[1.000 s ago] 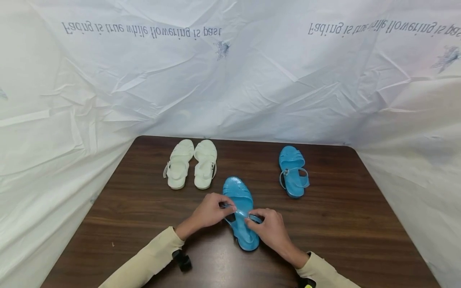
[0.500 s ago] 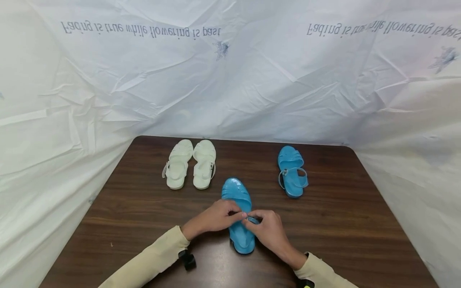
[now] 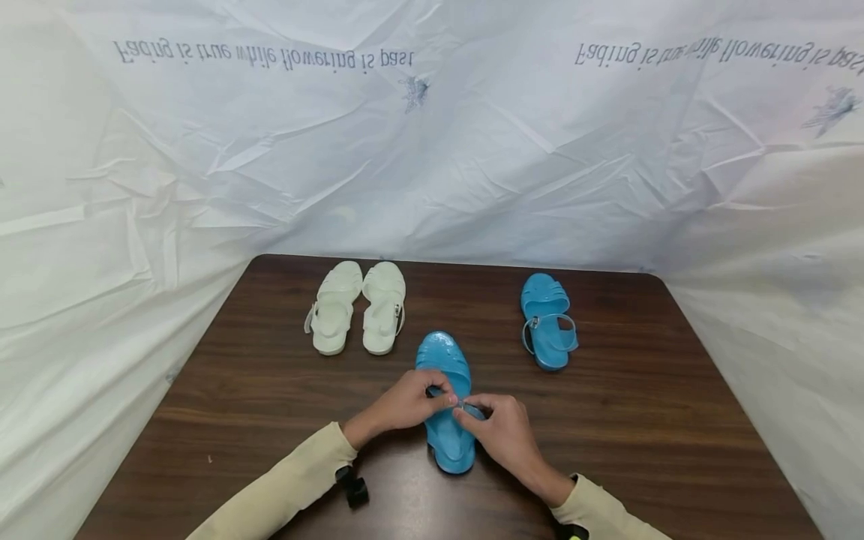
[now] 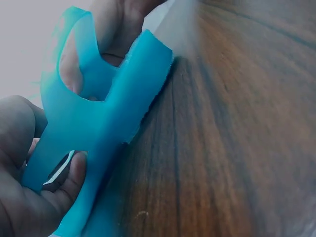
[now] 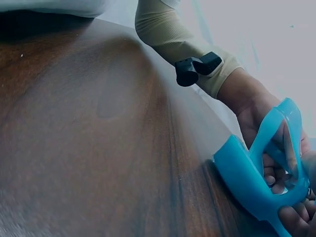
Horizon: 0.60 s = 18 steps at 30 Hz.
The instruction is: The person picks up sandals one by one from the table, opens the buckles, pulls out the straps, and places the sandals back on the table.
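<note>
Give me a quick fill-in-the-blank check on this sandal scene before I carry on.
1. Both hands pinch the ankle strap of the near ______ sandal.
2. The white sandals stand as a pair at the far ______ of the table.
3. The second blue sandal lies at the far right, touched by ______ hand.
4. The left hand and right hand meet over the sandal's ______ half.

Missing words: blue; left; neither; heel

The near sandal [image 3: 447, 420] is bright glossy blue, like the second blue sandal [image 3: 548, 321]. A cream-white pair [image 3: 358, 307] sits on the dark brown wood-grain bench [image 3: 641, 420]. The sleeves [image 3: 283, 495] are beige.
</note>
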{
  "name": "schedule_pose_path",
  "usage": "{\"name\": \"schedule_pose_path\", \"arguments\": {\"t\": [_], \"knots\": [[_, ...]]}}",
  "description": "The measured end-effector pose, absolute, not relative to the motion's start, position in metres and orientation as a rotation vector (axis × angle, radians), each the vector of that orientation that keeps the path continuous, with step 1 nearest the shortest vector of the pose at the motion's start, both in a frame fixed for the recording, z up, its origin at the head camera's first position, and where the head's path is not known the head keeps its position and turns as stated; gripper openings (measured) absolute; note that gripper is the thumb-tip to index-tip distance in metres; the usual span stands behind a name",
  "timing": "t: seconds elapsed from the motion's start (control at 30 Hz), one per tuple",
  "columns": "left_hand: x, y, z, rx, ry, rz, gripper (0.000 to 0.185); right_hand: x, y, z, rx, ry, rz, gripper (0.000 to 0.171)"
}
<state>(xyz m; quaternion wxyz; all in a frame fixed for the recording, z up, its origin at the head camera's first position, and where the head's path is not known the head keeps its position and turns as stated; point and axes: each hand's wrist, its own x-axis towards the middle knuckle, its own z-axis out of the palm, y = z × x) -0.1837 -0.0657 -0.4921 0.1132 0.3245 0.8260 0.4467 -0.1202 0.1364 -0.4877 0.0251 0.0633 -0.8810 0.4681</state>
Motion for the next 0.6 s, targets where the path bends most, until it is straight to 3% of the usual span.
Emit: {"name": "schedule_pose_path", "arguments": {"t": [0.6], "knots": [[-0.1869, -0.0714, -0.4903, 0.861, 2.322, 1.302, 0.02, -0.1186, 0.1291, -0.4932, 0.133, -2.695, 1.402, 0.019]]}}
